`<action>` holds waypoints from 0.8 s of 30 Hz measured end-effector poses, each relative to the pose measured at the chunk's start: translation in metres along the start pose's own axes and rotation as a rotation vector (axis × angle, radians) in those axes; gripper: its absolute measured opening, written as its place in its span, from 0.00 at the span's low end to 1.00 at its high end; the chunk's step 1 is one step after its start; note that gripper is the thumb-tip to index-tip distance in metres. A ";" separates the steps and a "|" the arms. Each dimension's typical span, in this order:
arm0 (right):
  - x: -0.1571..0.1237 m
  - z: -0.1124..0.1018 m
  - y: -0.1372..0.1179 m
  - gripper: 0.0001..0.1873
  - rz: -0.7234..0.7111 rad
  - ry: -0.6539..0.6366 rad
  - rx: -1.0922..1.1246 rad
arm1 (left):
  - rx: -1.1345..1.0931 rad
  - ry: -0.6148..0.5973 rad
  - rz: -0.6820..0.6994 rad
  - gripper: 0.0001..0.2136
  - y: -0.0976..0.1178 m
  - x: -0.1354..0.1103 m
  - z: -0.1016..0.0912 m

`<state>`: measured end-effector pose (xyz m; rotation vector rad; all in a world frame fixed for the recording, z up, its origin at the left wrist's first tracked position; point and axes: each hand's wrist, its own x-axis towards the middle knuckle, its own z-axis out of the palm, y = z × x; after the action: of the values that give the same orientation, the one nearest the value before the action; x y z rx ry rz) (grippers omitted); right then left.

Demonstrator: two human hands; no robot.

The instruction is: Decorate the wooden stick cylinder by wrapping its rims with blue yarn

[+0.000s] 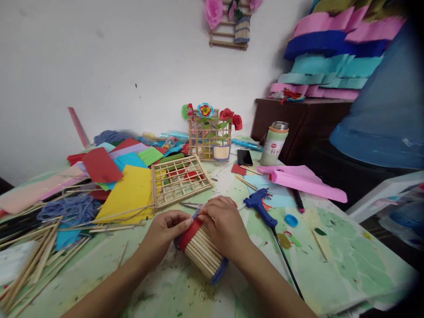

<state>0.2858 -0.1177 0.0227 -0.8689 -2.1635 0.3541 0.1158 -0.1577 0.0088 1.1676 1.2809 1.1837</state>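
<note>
A small basket of pale wooden sticks (206, 250) lies tilted on the table in front of me. Blue yarn trims its ends, and a red paper strip (191, 235) wraps round it near the far end. My left hand (170, 229) grips that end, thumb pressed on the blue edge by the strip. My right hand (225, 225) curls over the basket from the right, fingertips pinching the strip and rim. Scissors (194, 205) lie just beyond, partly hidden by my right hand. A blue glue gun (261, 207) rests to the right.
A stick lattice (180, 181) lies behind my hands, with yellow paper (127, 194) beside it. Blue yarn (69, 208) and loose sticks (43, 260) spread left. A green bottle (274, 143), a phone (244, 157) and pink paper (304, 182) are at right. A flower-decked lattice (210, 132) stands behind.
</note>
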 end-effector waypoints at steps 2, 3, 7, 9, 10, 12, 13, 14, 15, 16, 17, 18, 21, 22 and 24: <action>-0.001 0.002 0.002 0.05 -0.059 -0.011 -0.047 | 0.017 -0.001 0.005 0.09 0.002 -0.001 0.001; -0.001 0.003 0.003 0.05 -0.087 -0.011 -0.073 | 0.029 0.001 0.009 0.09 0.003 -0.002 0.001; -0.001 0.006 0.004 0.06 -0.183 -0.014 -0.190 | 0.083 0.014 0.032 0.09 0.005 -0.004 0.002; -0.001 0.006 0.002 0.05 -0.214 -0.028 -0.256 | 0.103 0.021 0.040 0.09 0.005 -0.004 0.002; -0.001 0.006 0.001 0.05 -0.223 -0.035 -0.288 | 0.107 0.023 0.041 0.09 0.005 -0.004 0.002; -0.001 0.005 -0.003 0.04 -0.217 -0.042 -0.315 | 0.098 0.016 0.040 0.09 0.004 -0.003 0.001; -0.001 0.004 -0.004 0.04 -0.198 -0.042 -0.297 | 0.083 0.009 0.038 0.09 0.003 -0.003 0.001; -0.001 0.004 -0.006 0.04 -0.167 -0.041 -0.255 | 0.066 0.001 0.036 0.09 0.002 -0.002 0.000; -0.001 0.003 -0.006 0.04 -0.128 -0.037 -0.190 | 0.052 -0.003 0.034 0.09 0.001 -0.001 0.000; -0.002 0.002 -0.007 0.04 -0.084 -0.023 -0.109 | 0.039 -0.001 0.032 0.09 0.001 -0.001 0.000; -0.002 0.000 -0.006 0.05 -0.035 0.004 -0.020 | 0.029 0.008 0.030 0.08 0.000 0.000 -0.001; -0.001 -0.001 -0.005 0.05 0.019 0.043 0.067 | 0.020 0.022 0.027 0.08 0.000 0.000 -0.001; 0.000 -0.005 0.002 0.06 0.194 0.185 0.222 | -0.018 0.069 0.024 0.09 0.001 0.001 -0.001; 0.000 -0.006 0.004 0.06 0.235 0.206 0.229 | -0.033 0.072 0.030 0.10 0.001 0.001 -0.002; 0.001 -0.007 0.008 0.08 0.263 0.187 0.211 | -0.055 0.060 0.053 0.10 0.002 0.001 -0.002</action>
<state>0.2945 -0.1111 0.0239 -1.0240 -1.8065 0.5965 0.1140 -0.1562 0.0107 1.1399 1.2614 1.2940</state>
